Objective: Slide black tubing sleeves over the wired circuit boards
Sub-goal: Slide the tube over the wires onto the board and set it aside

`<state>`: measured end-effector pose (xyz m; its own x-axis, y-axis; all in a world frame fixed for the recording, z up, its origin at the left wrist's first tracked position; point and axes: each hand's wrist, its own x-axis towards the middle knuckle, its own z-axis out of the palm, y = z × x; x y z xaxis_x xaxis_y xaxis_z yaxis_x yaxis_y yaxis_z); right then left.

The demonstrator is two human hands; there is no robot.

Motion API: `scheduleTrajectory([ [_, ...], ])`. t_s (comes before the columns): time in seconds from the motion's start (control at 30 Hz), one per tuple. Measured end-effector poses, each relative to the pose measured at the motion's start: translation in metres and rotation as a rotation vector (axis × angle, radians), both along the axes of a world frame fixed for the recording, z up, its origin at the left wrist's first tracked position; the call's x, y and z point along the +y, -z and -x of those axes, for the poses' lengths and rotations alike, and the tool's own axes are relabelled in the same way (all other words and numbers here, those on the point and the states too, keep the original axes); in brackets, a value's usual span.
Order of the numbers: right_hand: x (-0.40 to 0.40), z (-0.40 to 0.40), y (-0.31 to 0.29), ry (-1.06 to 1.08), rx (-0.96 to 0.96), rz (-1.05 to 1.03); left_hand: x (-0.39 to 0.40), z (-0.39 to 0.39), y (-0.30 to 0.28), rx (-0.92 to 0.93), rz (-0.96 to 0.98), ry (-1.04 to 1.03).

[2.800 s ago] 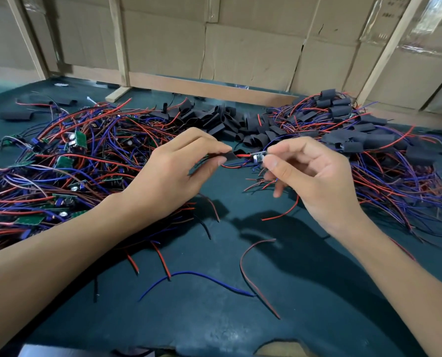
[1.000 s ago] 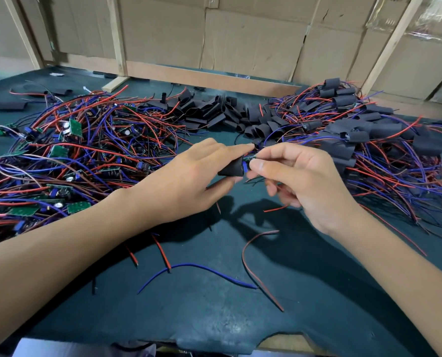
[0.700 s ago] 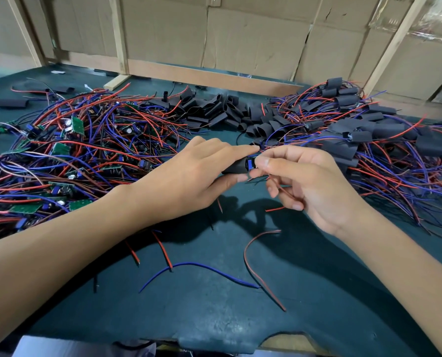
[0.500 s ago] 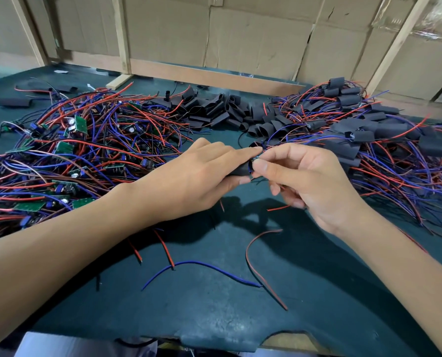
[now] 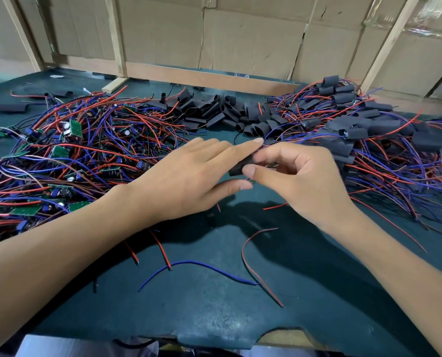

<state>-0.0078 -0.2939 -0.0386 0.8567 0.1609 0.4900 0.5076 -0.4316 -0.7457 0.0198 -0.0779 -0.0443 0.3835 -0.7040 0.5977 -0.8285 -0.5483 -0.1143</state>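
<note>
**Two hands meet on one black sleeve above the table**

Left pile [image 5: 68,155]: tangled red, blue and brown wires with small green circuit boards, bare and unsleeved, heaped on the dark green table [image 5: 214,300]. Table covering looks matte and slightly mottled.

Left hand [image 5: 189,181]: forearm reaches in from the lower left, palm down, fingers long and nearly straight. Forefinger lies over the sleeve, thumb under it; grip closed on the black tubing sleeve [image 5: 240,166].

Sleeve: short, flattened, matte black tube, held above the table at centre between both hands. Contents not visible.

Right hand [image 5: 299,181]: fingers curled, thumb and forefinger pinching the sleeve's right end.

Behind the hands: loose heap of empty black sleeves [image 5: 214,112].

Right pile [image 5: 364,140]: finished sleeved boards with red and blue leads trailing out.
</note>
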Motion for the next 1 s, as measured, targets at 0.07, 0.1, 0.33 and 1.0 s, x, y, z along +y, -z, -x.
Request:
scheduleTrajectory([
  [0.07,-0.010,-0.002,-0.007,0.205,-0.138,0.079,0.004,-0.006,-0.003,-0.051,-0.032,-0.107],
  [0.1,-0.018,-0.003,-0.013,0.319,-0.209,0.126,0.008,-0.010,-0.004,-0.071,-0.041,-0.203],
  [0.33,-0.093,-0.023,-0.035,0.886,-0.095,0.293,0.039,-0.032,-0.007,0.250,-0.324,-0.979],
  [1.0,-0.021,-0.010,0.011,-0.155,-0.112,0.497,-0.008,0.001,0.007,0.152,0.106,0.012],
])
